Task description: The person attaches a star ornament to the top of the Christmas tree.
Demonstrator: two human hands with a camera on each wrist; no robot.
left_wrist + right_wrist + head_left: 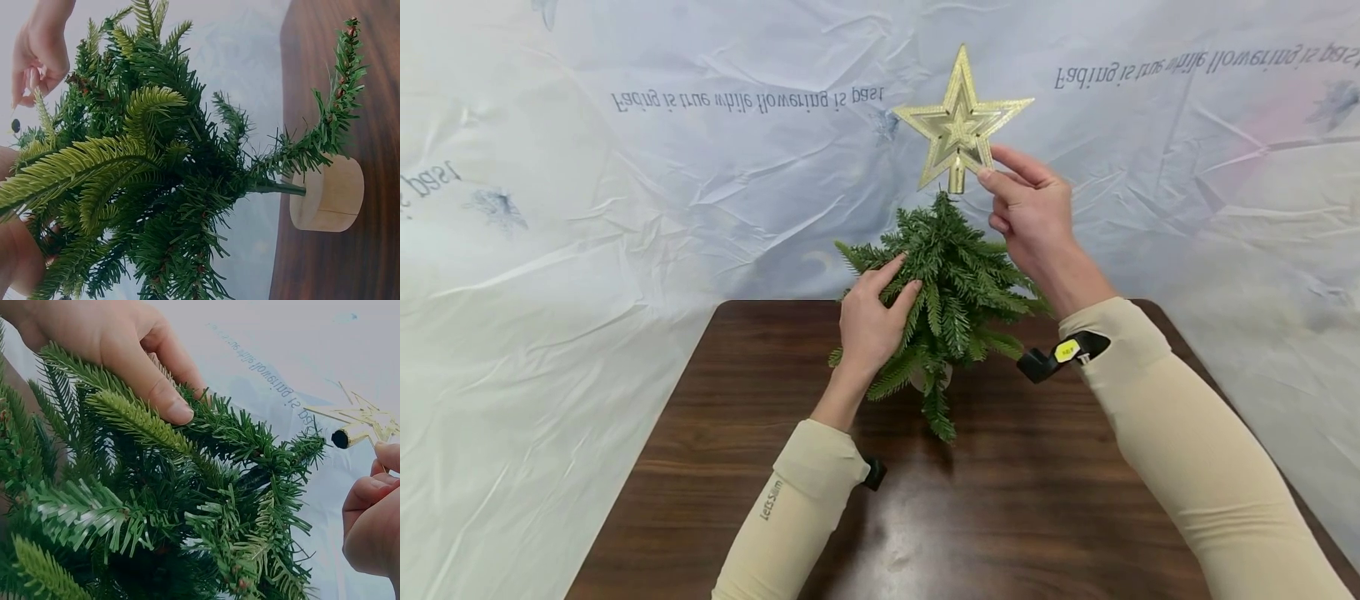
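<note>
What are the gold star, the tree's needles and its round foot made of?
The gold star: probably plastic, with a shiny, glittery surface. The needles: likely plastic, flat strips that shine in places. The round foot: seems wooden, pale and matte, with a thin line, maybe grain.

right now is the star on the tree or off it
Off: the right fingers pinch the star, and the right wrist view shows its open socket apart from the tree's tip.
</note>
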